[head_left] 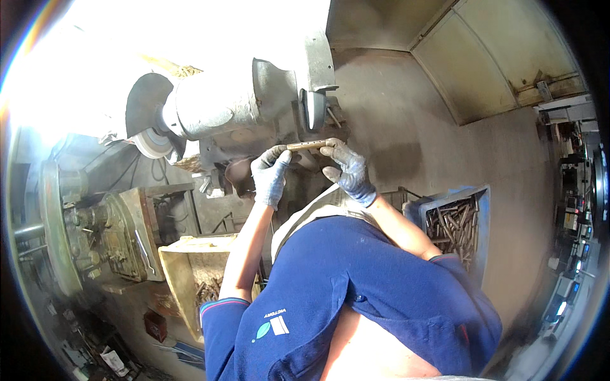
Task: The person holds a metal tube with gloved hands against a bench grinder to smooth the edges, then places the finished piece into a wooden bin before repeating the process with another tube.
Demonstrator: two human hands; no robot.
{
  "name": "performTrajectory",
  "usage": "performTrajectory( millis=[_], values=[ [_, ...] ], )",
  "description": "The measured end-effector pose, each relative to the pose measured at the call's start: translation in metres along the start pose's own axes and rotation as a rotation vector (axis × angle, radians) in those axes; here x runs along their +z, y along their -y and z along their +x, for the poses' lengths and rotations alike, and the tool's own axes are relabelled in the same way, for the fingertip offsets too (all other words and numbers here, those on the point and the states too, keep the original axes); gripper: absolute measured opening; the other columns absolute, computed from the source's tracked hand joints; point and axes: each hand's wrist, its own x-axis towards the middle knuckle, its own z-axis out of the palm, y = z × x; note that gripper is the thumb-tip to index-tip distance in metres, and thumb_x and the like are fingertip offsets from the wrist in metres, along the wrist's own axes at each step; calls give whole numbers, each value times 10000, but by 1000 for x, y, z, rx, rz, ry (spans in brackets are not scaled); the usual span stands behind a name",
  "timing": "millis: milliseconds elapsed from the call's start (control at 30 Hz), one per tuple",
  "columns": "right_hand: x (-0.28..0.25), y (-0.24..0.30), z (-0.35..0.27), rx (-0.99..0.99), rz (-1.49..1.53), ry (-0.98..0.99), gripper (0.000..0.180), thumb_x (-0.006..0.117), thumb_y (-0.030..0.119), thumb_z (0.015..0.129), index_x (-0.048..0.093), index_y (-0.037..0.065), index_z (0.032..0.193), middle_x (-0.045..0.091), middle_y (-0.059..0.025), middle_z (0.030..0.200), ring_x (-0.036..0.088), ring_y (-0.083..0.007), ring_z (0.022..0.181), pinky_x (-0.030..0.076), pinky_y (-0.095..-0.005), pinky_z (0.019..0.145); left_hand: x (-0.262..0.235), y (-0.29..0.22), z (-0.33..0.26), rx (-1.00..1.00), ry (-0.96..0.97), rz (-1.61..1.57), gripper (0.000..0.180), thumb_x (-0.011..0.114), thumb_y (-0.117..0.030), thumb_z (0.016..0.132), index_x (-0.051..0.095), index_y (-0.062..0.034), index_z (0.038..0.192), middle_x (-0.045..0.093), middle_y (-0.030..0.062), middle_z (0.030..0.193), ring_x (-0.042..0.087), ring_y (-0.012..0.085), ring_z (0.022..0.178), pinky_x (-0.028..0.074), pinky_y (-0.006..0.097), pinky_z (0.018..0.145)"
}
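One short brass-coloured metal rod (306, 145) is being held level between two gloved hands, just below the grinding wheel (311, 108) of a bench grinder (229, 105). Its left end is being pinched by the fingertips of the left hand (271, 173), and its right end is being pinched by the right hand (348, 168). Two bins are being kept nearby: a blue crate (478, 219) filled with many similar rods at the right, and a tan bin (184, 267) at the lower left.
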Motion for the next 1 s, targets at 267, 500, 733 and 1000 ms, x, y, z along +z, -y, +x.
performTrajectory(
  millis=[267,500,733,1000],
  values=[
    [-13,39,-4,-165,-303,95,489,752,325,744,638,-42,1047,585,-191,1153,559,-299,1101,415,-378,962,-3,-20,-20,-42,63,20,164,658,-111,841,665,3,959,659,7,764,512,14,591,366,151,505],
    [-10,58,0,-149,-257,152,506,760,351,731,646,-24,1050,574,-178,1178,535,-281,1131,408,-375,970,-3,-17,-11,-151,0,-69,143,651,-168,852,668,-28,881,616,-25,686,468,12,534,335,161,472],
    [-16,20,-4,-21,-172,-26,457,748,314,752,643,-17,1050,581,-185,1162,546,-293,1110,422,-362,952,12,-18,-1,-51,118,-16,130,658,-73,832,660,17,926,658,17,780,574,53,684,464,187,657],
    [-17,-4,2,88,-111,-66,345,733,163,771,644,-17,1051,569,-168,1190,543,-244,1112,442,-333,940,13,7,16,-36,103,22,119,629,-54,846,624,43,914,655,72,744,584,103,597,461,213,558]
  ],
)
